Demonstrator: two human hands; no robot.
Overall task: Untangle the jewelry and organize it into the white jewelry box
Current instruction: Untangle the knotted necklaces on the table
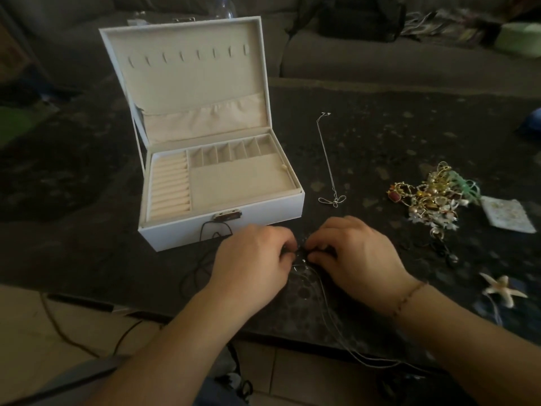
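We are early on: the white jewelry box (222,183) at the tabletop's left stands open and bare, one silver necklace (329,159) lies freed, while our left hand (251,256) and right hand (357,253) pinch a knotted chain (301,266) near the front edge and the tangled heap (433,197) waits toward the right edge.

This is a home living room. A grey upholstered sofa (395,58) wraps around the far side of the dark speckled stone counter (380,136), with a black bag (361,17) and a pale green cushion (519,39) lying on its seat. Below the counter's near edge the floor is pale square tile (26,323) with a thin cable (58,332) trailing across it.
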